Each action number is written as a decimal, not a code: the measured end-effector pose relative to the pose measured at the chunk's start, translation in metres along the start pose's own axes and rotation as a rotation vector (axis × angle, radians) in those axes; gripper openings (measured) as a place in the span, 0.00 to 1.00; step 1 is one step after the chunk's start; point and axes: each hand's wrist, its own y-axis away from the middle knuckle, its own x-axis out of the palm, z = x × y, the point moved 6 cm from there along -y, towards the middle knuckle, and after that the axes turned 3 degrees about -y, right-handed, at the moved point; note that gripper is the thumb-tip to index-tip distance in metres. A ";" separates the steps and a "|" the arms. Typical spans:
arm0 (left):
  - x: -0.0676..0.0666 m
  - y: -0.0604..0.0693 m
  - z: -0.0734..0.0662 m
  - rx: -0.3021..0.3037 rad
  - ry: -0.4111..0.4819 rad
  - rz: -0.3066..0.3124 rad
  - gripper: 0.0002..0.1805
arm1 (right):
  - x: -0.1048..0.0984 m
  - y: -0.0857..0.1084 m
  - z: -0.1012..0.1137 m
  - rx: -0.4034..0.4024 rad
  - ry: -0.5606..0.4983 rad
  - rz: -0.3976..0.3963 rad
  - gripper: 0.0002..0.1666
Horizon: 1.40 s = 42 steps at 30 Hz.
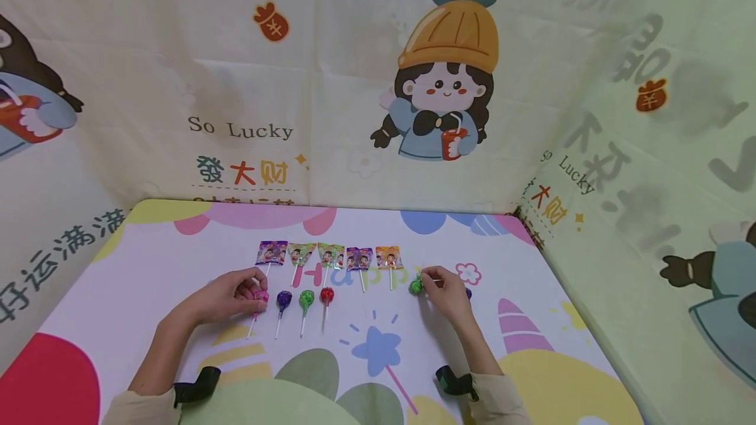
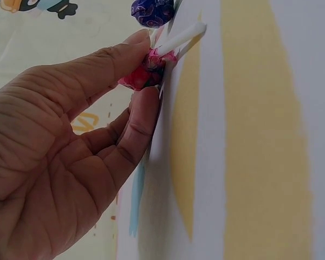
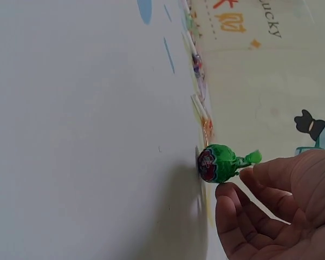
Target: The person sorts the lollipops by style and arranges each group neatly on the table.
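Observation:
My left hand (image 1: 231, 297) pinches the head of a pink lollipop (image 2: 138, 77) between thumb and fingers, at the left end of the front row. Its white stick points toward me. To its right lie a purple lollipop (image 1: 284, 300), a green lollipop (image 1: 306, 298) and a red lollipop (image 1: 327, 296), sticks toward me. Off to the right, my right hand (image 1: 447, 290) holds another green lollipop (image 3: 218, 163) near its stick, with the round head pointing left. Beyond this hand a dark purple round thing (image 1: 469, 294) peeks out, mostly hidden.
Behind the front row stands a line of flat-wrapped lollipops, among them a purple packet (image 1: 272, 252), a green packet (image 1: 331, 256) and an orange packet (image 1: 388, 257). A printed cloth covers the table (image 1: 248, 372). Printed curtains (image 1: 342, 84) hang at the back and sides.

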 end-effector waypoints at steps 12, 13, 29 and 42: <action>0.001 0.001 -0.001 0.005 0.004 0.002 0.17 | 0.004 0.002 0.000 0.061 -0.019 0.048 0.09; 0.001 0.001 -0.001 0.004 0.006 0.004 0.17 | 0.004 0.003 0.000 0.063 -0.017 0.048 0.09; 0.001 0.000 -0.002 -0.010 0.005 -0.002 0.17 | 0.012 0.019 0.006 -0.072 -0.061 0.155 0.10; 0.000 0.001 -0.002 0.001 0.013 -0.005 0.17 | 0.022 0.021 0.006 -0.093 -0.095 0.214 0.14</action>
